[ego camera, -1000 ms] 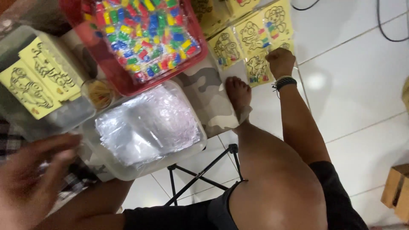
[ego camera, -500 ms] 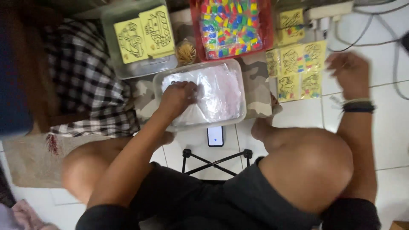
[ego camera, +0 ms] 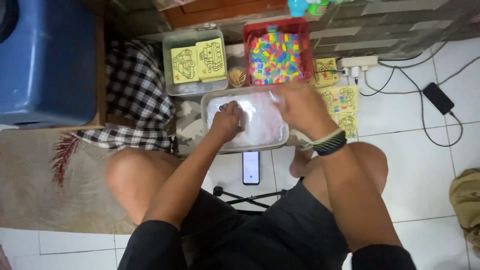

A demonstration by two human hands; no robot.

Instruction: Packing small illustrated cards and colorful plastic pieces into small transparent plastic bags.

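Note:
I sit on the floor with a clear plastic tub [ego camera: 248,148] between my knees, and a pile of clear plastic sleeves [ego camera: 262,127] lies in it. My left hand [ego camera: 227,120] is inside the tub, fingers curled down on the pile. Blurred by motion, my right hand [ego camera: 296,106] hovers over the tub's right side and seems to pinch the corner of a clear sleeve [ego camera: 274,95]. A dark band [ego camera: 330,145] is on that wrist.
Behind the tub stand a red basket [ego camera: 247,40] of coloured pieces, a clear box [ego camera: 168,80] with yellow picture cards and a small cup of sticks [ego camera: 236,76]. More yellow cards [ego camera: 341,100] lie right. A phone [ego camera: 251,167], tripod [ego camera: 245,196], power strip [ego camera: 357,62] and checked cloth [ego camera: 135,95] surround me.
My right hand has left the yellow cards on the floor and come over the tub's right side. My left hand stays in the tub. The view has steadied and widened.

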